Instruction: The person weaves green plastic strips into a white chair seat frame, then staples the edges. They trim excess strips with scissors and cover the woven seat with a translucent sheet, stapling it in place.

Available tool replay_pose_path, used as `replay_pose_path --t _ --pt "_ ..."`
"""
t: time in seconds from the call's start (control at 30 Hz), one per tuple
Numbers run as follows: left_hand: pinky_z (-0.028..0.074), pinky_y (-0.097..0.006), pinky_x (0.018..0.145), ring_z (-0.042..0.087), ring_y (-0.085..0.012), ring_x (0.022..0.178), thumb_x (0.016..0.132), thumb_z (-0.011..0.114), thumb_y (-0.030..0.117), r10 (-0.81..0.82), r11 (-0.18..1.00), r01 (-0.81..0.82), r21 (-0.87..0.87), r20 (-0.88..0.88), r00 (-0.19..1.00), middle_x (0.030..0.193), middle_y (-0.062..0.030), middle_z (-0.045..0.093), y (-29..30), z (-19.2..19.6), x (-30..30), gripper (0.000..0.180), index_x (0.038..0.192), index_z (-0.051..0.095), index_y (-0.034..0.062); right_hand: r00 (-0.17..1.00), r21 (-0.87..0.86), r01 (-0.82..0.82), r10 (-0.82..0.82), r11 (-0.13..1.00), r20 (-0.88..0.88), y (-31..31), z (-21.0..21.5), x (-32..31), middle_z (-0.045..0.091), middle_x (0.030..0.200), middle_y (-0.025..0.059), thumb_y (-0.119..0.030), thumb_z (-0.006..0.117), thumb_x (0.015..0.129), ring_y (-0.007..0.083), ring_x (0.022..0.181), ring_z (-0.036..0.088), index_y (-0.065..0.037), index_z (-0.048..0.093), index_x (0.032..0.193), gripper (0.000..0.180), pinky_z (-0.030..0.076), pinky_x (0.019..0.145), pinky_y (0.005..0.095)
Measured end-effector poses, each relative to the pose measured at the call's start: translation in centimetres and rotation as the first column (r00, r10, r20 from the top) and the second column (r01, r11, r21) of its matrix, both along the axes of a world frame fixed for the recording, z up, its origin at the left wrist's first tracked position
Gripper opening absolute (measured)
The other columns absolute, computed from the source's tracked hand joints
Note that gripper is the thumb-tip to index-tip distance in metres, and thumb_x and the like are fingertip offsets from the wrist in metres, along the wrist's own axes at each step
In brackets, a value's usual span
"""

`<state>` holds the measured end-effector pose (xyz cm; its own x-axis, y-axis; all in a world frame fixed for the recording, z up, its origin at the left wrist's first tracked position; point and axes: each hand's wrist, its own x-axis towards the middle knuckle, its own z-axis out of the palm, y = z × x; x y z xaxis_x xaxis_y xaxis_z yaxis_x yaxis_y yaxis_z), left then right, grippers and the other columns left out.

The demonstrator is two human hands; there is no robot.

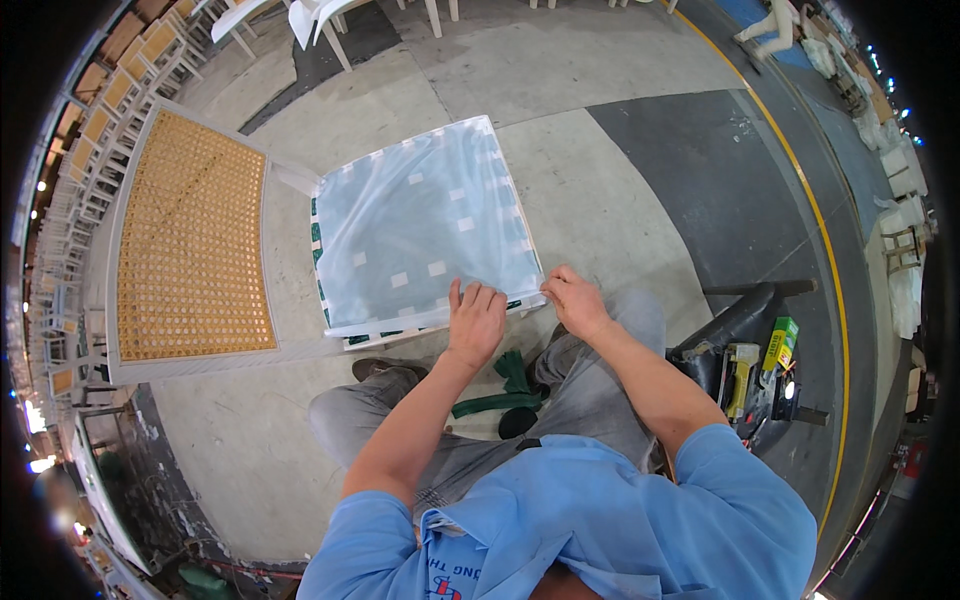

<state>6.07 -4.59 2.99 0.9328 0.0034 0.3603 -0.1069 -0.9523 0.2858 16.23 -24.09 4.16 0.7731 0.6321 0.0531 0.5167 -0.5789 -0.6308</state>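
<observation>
Concrete floor (600, 200) | cane chair back (190, 240) left | hands (520, 310) on seat frame (425, 230)

Square seat frame (425, 235) covered with thin white mesh, green webbing beneath, lay flat, near edge under both hands.

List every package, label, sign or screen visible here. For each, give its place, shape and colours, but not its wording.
Small box: at the person's right, on a dark stand beside a yellow tool; upright rectangular carton, green and yellow.
Shirt print: on the light blue shirt front, at the lower edge; red and dark blue marks, partly cut off.
No signs or screens show.
</observation>
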Motion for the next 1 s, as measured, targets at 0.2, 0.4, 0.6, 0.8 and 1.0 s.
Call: replay_pose_path --t 0.2,0.4,0.6,0.8,1.0 --pt "0.029 -0.055 0.112 0.056 -0.0249 0.109 0.085 0.069 0.018 -0.009 0.994 0.017 -0.105 0.068 0.998 0.099 -0.0016 0.062 -3.4 0.4 1.7 0.010 0.094 0.067 0.0142 0.999 -0.030 -0.014 0.015 0.999 0.038 -0.1 0.2 -0.2 0.063 0.107 0.0067 -0.012 0.064 0.091 0.0322 0.094 0.065 -0.009 0.070 0.096 0.008 0.053 0.080 0.0430" --pt "0.032 -0.055 0.110 0.055 -0.0263 0.110 0.082 0.067 0.016 -0.016 0.988 0.023 -0.152 0.042 0.999 0.100 -0.0046 0.061 -4.1 -1.2 2.5 0.009 0.090 0.066 0.0125 0.998 0.002 -0.012 0.012 1.000 0.054 -0.2 -0.1 -0.1 0.064 0.104 0.0057 -0.010 0.066 0.088 0.0313 0.091 0.065 -0.010 0.070 0.095 0.008 0.054 0.078 0.0424" --pt "0.032 -0.054 0.110 0.055 -0.0266 0.109 0.082 0.066 0.016 0.034 0.985 -0.033 -0.167 0.008 0.999 0.099 -0.0048 0.061 -4.5 -1.0 2.7 0.009 0.090 0.065 0.0125 1.000 0.060 0.003 -0.004 0.998 0.017 -0.3 -0.4 -0.1 0.063 0.102 0.0068 -0.009 0.067 0.086 0.0325 0.088 0.066 -0.009 0.070 0.094 0.009 0.054 0.076 0.0432" --pt "0.033 -0.052 0.109 0.056 -0.0260 0.107 0.079 0.071 0.013 0.053 0.978 -0.041 -0.203 0.053 0.997 0.098 -0.0031 0.063 -4.8 -0.6 3.2 0.012 0.091 0.067 0.0134 1.000 0.061 0.025 -0.026 0.998 0.009 -0.5 0.2 -0.1 0.062 0.105 0.0085 -0.007 0.068 0.085 0.0335 0.093 0.066 -0.010 0.068 0.101 0.016 0.054 0.079 0.0438" --pt "0.034 -0.052 0.108 0.057 -0.0257 0.105 0.079 0.072 0.013 0.071 0.968 -0.054 -0.244 0.063 0.995 0.097 -0.0026 0.063 -4.4 -0.7 3.2 0.010 0.088 0.068 0.0139 0.995 0.028 0.086 -0.085 0.996 -0.048 0.4 1.0 -0.2 0.058 0.116 0.0068 -0.006 0.070 0.083 0.0335 0.094 0.066 -0.013 0.066 0.105 0.023 0.054 0.080 0.0435"
